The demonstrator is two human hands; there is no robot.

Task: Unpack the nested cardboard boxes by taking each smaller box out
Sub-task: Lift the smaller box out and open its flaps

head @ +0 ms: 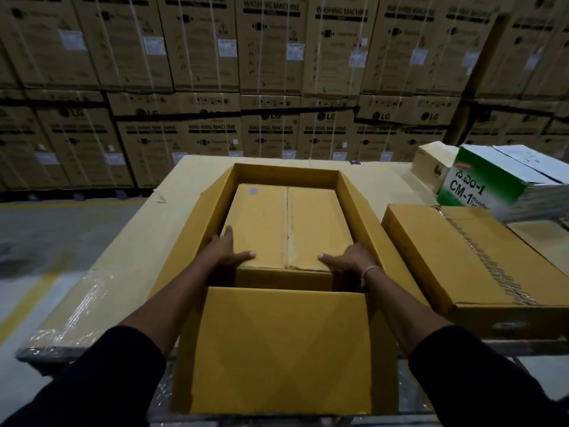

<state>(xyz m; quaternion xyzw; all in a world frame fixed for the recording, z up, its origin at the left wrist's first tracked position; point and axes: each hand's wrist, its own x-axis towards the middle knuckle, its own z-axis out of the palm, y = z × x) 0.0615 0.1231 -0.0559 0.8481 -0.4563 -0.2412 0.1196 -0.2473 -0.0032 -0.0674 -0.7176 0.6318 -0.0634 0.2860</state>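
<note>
A large open cardboard box [357,217] stands on the work surface with its flaps spread; the near flap [283,349] hangs toward me. Inside it sits a smaller closed cardboard box [286,223] with a centre seam on top. My left hand [226,249] grips the smaller box's near left corner, thumb on top and fingers down its left side. My right hand [348,260] grips the near right corner, thumb on top, fingers hidden down the side. A thin band circles my right wrist.
A closed flat cardboard box [462,260] lies to the right. Behind it are a green-and-white carton [480,183] marked CM-1 and a small box [432,163]. The plastic-wrapped surface [101,272] ends at the left above the floor. Stacked washing machine cartons [271,72] fill the background.
</note>
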